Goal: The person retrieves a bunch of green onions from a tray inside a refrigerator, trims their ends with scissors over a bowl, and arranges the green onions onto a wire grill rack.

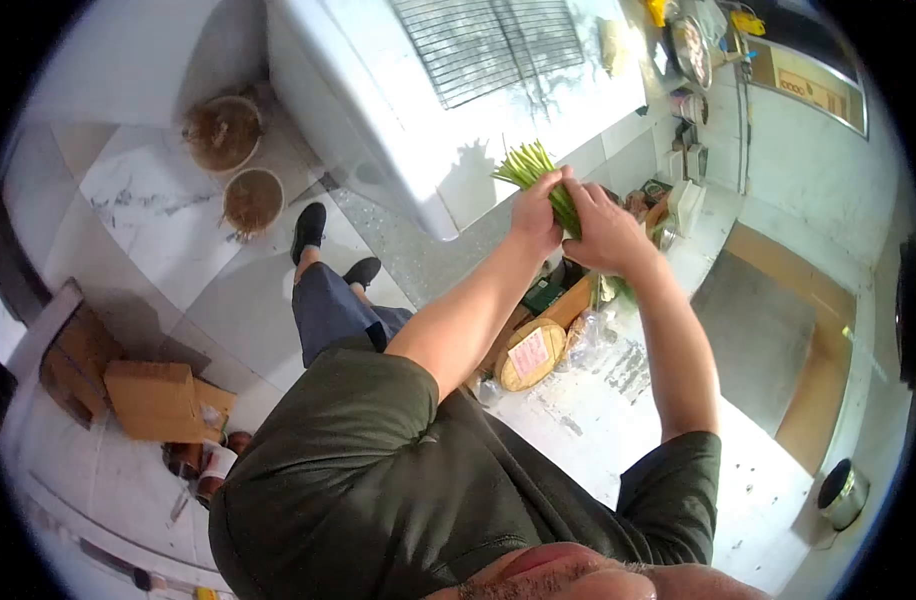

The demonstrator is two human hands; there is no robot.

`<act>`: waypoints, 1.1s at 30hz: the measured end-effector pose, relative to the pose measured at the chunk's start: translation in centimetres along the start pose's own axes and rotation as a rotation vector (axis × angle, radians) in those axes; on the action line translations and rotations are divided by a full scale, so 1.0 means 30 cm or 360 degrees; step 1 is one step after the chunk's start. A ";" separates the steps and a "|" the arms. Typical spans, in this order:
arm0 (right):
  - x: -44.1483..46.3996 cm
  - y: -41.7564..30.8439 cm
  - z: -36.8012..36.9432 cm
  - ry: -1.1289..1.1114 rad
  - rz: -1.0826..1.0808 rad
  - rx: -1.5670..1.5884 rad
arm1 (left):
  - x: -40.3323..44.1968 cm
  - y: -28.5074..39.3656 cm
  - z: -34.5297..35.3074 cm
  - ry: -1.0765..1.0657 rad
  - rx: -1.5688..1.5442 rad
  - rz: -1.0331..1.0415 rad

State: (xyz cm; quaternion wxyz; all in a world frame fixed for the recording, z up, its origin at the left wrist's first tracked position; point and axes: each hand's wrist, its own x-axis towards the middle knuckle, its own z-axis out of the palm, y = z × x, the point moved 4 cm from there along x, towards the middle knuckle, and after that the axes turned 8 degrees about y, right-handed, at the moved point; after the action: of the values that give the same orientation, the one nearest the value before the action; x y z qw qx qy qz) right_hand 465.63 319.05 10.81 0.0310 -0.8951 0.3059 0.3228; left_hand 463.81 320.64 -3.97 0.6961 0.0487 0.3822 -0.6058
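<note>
A bunch of long green vegetable stems (524,166) is held up in both of my hands, its pale cut ends fanned out toward the white worktop. My left hand (539,212) wraps around the bunch from the left. Pressed close beside it, my right hand (610,228) has its fingers closed over the stems from the right. My hands cover the middle of the bunch, and some pale green leafy matter (610,288) shows beneath my right hand. The exact kind of vegetable is not clear.
A black wire rack (488,45) lies on the white worktop (368,120). Two round tubs (253,200) stand on the tiled floor near my feet. A cardboard box (153,400) sits at left; a round wooden board (530,355) and bags are below my hands. A metal pot (842,494) stands at right.
</note>
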 end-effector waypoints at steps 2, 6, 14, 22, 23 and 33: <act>-0.051 0.053 0.021 0.0210 -0.0109 0.0140 | -0.017 -0.030 -0.014 -0.0033 0.0118 0.0040; -0.099 0.124 -0.008 0.0605 0.0146 0.0582 | -0.051 -0.045 -0.010 0.0000 0.0591 0.0158; -0.039 0.125 -0.008 0.1035 0.0430 0.0892 | -0.126 -0.147 0.064 -0.0086 0.0686 0.0228; -0.013 0.134 -0.090 0.1609 0.0375 0.0760 | -0.128 -0.185 0.058 -0.0043 0.1086 0.0290; -0.010 0.146 -0.141 0.1713 0.0411 0.0820 | -0.127 -0.190 0.056 -0.0086 0.1143 0.0260; -0.428 0.413 -0.609 0.2123 0.0759 0.1058 | -0.122 -0.156 -0.014 -0.0216 0.1219 0.0188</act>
State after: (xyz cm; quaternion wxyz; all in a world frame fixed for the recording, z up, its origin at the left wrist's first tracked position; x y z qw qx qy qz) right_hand 461.05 311.16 34.66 0.0367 -0.7538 0.5246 -0.3940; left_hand 459.60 322.59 -0.25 0.6850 0.2867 0.0780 -0.6652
